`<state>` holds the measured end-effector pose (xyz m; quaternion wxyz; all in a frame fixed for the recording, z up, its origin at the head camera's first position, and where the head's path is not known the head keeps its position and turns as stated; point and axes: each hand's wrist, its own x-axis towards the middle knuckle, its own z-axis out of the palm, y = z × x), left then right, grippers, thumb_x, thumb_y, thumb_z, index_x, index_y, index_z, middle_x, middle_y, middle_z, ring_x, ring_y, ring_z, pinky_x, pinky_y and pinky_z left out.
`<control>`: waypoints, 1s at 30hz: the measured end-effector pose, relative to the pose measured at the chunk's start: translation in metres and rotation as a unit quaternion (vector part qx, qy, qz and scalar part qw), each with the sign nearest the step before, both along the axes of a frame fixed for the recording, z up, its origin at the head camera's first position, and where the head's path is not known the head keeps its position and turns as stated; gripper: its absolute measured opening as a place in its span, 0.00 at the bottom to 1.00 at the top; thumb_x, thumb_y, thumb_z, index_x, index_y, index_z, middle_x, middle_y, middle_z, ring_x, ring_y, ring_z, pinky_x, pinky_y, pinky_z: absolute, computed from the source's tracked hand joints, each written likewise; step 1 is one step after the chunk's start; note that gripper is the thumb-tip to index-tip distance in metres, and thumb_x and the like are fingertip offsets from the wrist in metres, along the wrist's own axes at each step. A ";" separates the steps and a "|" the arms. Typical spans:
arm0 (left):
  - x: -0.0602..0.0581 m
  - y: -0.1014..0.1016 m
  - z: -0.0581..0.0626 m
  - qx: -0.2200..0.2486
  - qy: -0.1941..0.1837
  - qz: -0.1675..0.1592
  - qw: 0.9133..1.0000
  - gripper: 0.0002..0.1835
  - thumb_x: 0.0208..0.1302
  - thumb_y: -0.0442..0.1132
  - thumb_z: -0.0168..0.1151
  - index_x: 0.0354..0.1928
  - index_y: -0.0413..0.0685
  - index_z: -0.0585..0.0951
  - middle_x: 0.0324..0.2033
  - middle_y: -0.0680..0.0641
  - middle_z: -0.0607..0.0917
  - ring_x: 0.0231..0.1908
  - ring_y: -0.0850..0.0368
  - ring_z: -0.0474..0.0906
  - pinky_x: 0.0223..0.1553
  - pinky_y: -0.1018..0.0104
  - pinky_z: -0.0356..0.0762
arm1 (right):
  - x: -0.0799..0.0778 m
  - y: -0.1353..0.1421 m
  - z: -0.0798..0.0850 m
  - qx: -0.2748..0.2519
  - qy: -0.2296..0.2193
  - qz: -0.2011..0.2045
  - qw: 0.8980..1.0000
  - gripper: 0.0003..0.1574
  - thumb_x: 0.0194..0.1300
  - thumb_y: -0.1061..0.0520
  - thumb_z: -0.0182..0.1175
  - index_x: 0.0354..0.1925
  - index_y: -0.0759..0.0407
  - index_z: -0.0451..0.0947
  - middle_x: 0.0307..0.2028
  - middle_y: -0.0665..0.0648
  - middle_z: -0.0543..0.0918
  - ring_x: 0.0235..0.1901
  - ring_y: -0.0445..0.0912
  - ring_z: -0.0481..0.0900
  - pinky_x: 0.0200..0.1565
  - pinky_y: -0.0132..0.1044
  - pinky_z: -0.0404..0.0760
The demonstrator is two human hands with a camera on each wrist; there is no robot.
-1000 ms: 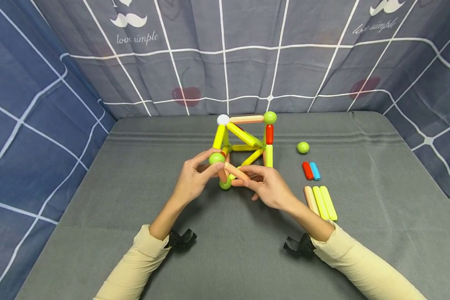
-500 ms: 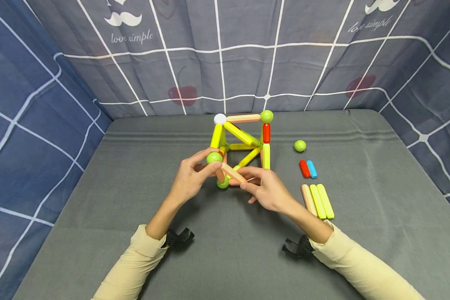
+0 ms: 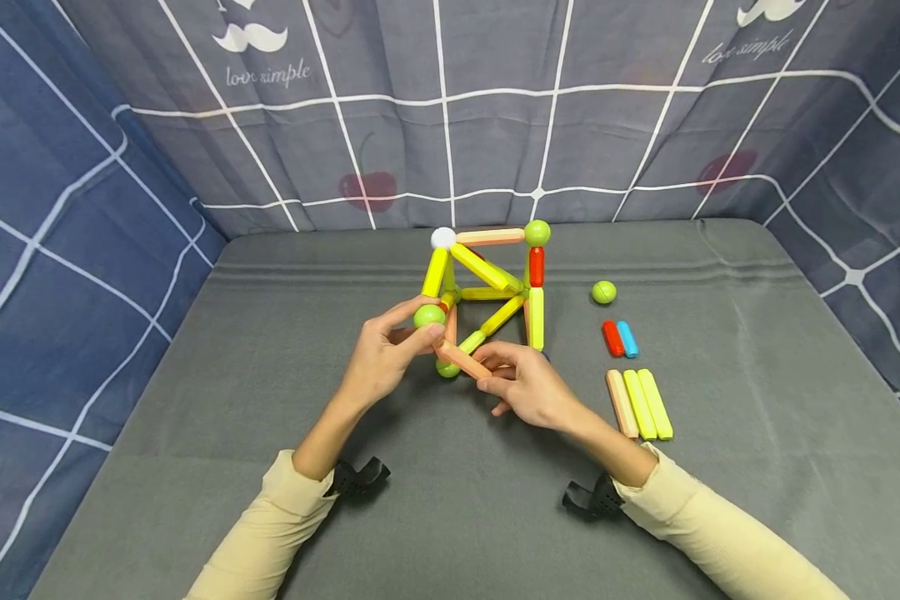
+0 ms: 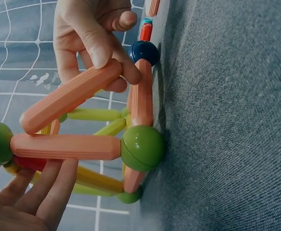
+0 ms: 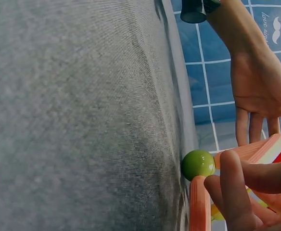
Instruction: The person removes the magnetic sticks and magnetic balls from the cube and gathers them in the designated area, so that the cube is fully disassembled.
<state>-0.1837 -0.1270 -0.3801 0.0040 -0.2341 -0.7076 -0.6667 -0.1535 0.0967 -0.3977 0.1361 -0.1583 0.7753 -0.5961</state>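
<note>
A frame of magnetic sticks and balls stands on the grey cloth, with a white ball [image 3: 443, 238] and a green ball [image 3: 537, 233] at its far top corners. My left hand [image 3: 382, 354] grips the near-left upper green ball [image 3: 429, 316] between thumb and fingers. My right hand [image 3: 528, 385] pinches one end of an orange stick [image 3: 465, 361]. In the left wrist view, that stick's free end lies close to the upright orange stick [image 4: 66, 147], near the ball; whether they touch I cannot tell. A dark blue ball [image 4: 144, 53] sits low, behind my right fingers.
Right of the frame lie a loose green ball [image 3: 603, 292], a short red stick [image 3: 612, 339] and a blue stick [image 3: 627, 339]. Nearer are an orange stick [image 3: 622, 404] and two yellow-green sticks [image 3: 647, 405]. A patterned curtain [image 3: 495, 150] rises behind the cloth.
My right hand and the orange stick have moved slightly down and nearer to me, the stick's free end dropping away from the green ball. The left hand keeps its hold.
</note>
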 end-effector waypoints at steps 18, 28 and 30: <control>0.001 0.002 0.000 -0.018 -0.002 0.014 1.000 0.21 0.67 0.31 0.64 0.60 0.33 0.76 0.57 0.39 0.78 0.45 0.38 0.83 0.41 0.55 0.84 | 0.013 0.025 -0.002 -0.067 -0.033 -0.017 0.997 0.14 0.66 0.66 0.63 0.49 0.69 0.74 0.41 0.73 0.81 0.38 0.66 0.83 0.29 0.48 0.85; 0.002 0.003 0.001 -0.016 -0.003 0.017 1.000 0.21 0.67 0.31 0.64 0.61 0.34 0.76 0.57 0.40 0.79 0.45 0.39 0.84 0.42 0.56 0.84 | 0.026 0.054 0.002 -0.052 -0.023 -0.047 0.997 0.14 0.65 0.64 0.65 0.47 0.67 0.74 0.36 0.67 0.84 0.22 0.57 0.83 0.27 0.47 0.84; 0.002 0.003 0.000 -0.012 -0.004 0.016 1.000 0.20 0.67 0.31 0.64 0.60 0.34 0.77 0.56 0.40 0.79 0.45 0.36 0.83 0.42 0.55 0.84 | 0.028 0.059 0.003 -0.048 -0.021 -0.053 0.997 0.14 0.64 0.64 0.65 0.47 0.67 0.74 0.36 0.66 0.84 0.22 0.55 0.83 0.27 0.46 0.84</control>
